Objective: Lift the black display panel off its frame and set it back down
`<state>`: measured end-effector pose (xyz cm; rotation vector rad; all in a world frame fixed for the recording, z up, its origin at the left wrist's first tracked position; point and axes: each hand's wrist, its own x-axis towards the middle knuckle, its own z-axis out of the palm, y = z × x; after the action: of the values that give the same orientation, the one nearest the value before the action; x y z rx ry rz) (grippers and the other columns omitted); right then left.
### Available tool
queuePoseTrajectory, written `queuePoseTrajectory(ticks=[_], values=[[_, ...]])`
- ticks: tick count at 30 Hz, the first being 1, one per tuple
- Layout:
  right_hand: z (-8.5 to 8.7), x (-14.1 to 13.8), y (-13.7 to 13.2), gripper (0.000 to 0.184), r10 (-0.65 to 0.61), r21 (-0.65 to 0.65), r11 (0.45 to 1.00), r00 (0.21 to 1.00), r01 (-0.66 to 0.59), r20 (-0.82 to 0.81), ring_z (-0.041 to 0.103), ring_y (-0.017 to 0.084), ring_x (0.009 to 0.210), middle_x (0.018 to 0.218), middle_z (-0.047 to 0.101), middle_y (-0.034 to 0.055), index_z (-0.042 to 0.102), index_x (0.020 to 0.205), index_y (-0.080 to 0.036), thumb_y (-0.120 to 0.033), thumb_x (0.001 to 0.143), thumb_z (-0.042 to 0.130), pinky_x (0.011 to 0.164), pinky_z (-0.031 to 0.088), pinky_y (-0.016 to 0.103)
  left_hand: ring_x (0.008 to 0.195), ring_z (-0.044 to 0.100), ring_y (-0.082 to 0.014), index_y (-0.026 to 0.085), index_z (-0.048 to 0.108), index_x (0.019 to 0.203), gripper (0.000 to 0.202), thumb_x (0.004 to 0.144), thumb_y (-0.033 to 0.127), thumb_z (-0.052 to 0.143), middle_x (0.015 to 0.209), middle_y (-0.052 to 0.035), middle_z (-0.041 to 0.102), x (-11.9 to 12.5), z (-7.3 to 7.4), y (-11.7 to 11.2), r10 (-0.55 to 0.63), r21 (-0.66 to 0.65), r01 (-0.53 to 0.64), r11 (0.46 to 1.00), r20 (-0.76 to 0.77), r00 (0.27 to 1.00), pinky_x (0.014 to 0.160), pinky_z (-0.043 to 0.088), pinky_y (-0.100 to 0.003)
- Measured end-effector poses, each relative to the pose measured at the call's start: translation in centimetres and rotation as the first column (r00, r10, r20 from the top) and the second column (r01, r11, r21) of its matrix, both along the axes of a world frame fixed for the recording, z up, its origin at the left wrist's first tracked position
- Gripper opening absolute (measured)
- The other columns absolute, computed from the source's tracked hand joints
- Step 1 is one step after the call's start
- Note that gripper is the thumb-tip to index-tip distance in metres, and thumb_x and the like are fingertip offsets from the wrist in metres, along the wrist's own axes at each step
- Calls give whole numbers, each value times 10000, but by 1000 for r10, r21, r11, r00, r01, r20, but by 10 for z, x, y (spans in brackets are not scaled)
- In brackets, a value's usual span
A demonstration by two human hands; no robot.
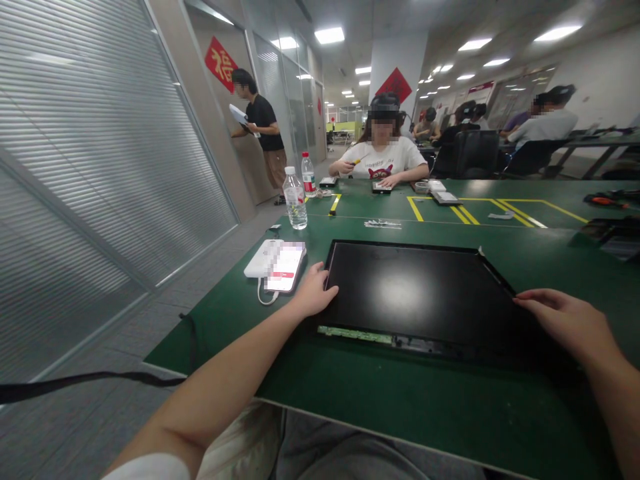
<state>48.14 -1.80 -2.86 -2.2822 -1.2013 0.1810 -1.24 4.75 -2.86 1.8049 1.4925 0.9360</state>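
Observation:
A black LCD screen panel (pixel 425 283) lies face up on the green table in front of me, with a bright reflection at its middle. Along its near edge runs a narrow green circuit board strip (pixel 355 334). My left hand (pixel 315 291) is closed on the panel's left edge, thumb over the top. At the right edge, my right hand (pixel 565 317) pinches the frame between thumb and fingers; the fingertips underneath are hidden. A small light tab (pixel 481 251) sticks up at the far right corner.
Left of the panel lie a lit phone (pixel 287 267) and a white power bank (pixel 260 259) joined by a cable. Two bottles (pixel 296 203) stand behind them. Across the green table (pixel 350 380), a co-worker (pixel 383 143) holds a yellow-handled tool. A black strap (pixel 95 379) hangs at left.

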Motion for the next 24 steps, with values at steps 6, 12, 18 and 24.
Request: queuePoseTrajectory(ticks=[6, 12, 18, 24], values=[[-1, 2, 1, 321, 5, -44, 999, 1000, -4, 14, 666, 352, 904, 893, 759, 79, 770, 761, -323, -562, 643, 592, 815, 509, 472, 1572, 344, -440, 178, 724, 1232, 530, 718, 230, 844, 1647, -209, 431, -2, 7, -7, -75, 36, 79, 996, -92, 993, 1298, 269, -554], [-2, 1, 2, 326, 26, -39, 999, 999, -25, 25, 668, 346, 861, 865, 754, 78, 771, 772, -322, -558, 652, 581, 790, 514, 470, 1507, 442, -393, 261, 786, 1210, 438, 776, 243, 839, 1538, -155, 587, -9, 29, -20, -343, 108, 369, 923, -206, 917, 1276, 299, -573], [-5, 6, 3, 308, 22, -30, 999, 999, -21, 25, 672, 346, 835, 849, 755, 70, 768, 750, -335, -563, 649, 588, 772, 519, 478, 1387, 583, -365, 326, 819, 1174, 448, 734, 304, 899, 1441, -107, 686, -16, 38, -23, -491, 60, 516, 855, -229, 841, 1201, 420, -524], [-1, 2, 2, 287, 14, -39, 999, 1000, -13, 16, 673, 344, 830, 843, 758, 68, 768, 735, -334, -541, 631, 598, 766, 518, 473, 1304, 656, -357, 357, 816, 1203, 514, 711, 247, 915, 1399, -94, 719, -20, 43, -22, -551, 79, 592, 802, -288, 784, 1099, 510, -474]])
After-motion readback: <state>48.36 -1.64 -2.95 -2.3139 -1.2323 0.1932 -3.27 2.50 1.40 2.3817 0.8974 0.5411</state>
